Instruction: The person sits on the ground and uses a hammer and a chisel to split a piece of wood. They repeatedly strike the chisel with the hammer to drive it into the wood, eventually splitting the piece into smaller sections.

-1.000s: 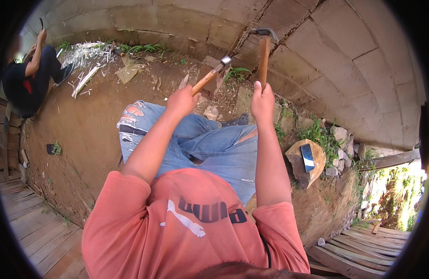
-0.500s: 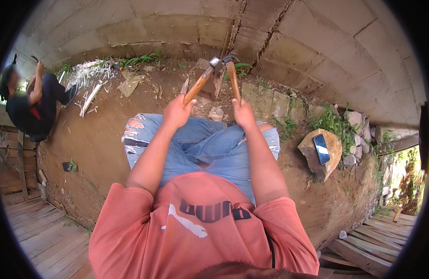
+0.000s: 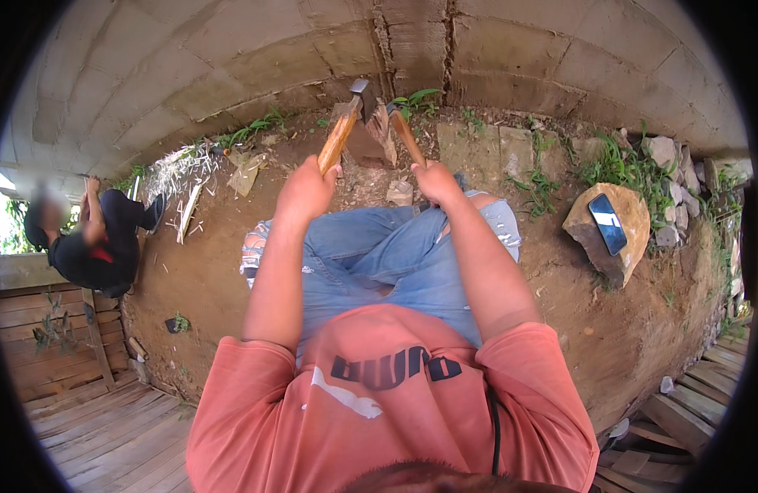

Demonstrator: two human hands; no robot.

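My left hand (image 3: 307, 189) is closed around the wooden handle of a hammer (image 3: 338, 140), whose squared metal head points up and away from me. My right hand (image 3: 435, 182) grips a second wooden-handled tool (image 3: 409, 138). Its dark metal head shows only partly, so I cannot tell its exact kind. Both tools reach out past my crossed legs, their heads apart. Below and between the heads stands a rough, reddish-brown block (image 3: 377, 146), seemingly of split wood. A small pale chunk (image 3: 399, 193) lies on the dirt just beyond my legs.
A phone (image 3: 607, 223) rests on a large tan rock (image 3: 580, 220) at my right. Grey stones (image 3: 665, 154) and weeds line the block wall (image 3: 527, 62) ahead. At far left another person (image 3: 95, 238) sits near pale wood shavings (image 3: 177, 177). Wooden planks (image 3: 120, 435) lie behind, left.
The two tool heads, close together before, have moved apart; the left one is raised and turned. My view has shifted left, so surroundings appear farther right.
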